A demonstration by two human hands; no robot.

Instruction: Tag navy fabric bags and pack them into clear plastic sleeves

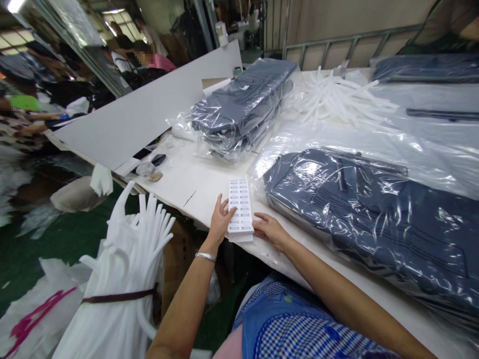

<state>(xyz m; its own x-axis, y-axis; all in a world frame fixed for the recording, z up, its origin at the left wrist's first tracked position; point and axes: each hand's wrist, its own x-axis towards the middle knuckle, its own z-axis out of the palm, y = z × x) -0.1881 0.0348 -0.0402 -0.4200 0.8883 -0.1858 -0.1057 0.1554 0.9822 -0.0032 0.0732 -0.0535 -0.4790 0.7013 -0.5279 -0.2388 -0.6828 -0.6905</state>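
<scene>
A narrow stack of white barcode label sheets [240, 199] lies at the table's near edge, its lowest sheets jutting out at the bottom. My left hand [220, 222], with a silver bangle at the wrist, grips the stack's left edge, thumb on top of the printed labels and fingers along the side. On the opposite side, my right hand [270, 230] has its fingers stretched out and apart, tips at the right edge of the sheets. Just right of that hand lies a dark blue garment in a clear plastic bag [359, 209].
Bagged dark garments [243, 102] are stacked farther back. White foam strips [337, 97] lie behind, and a tied bundle of white tubes [116, 279] stands at lower left. A white panel [149, 104] borders the table [187, 184]. Several people are in the background.
</scene>
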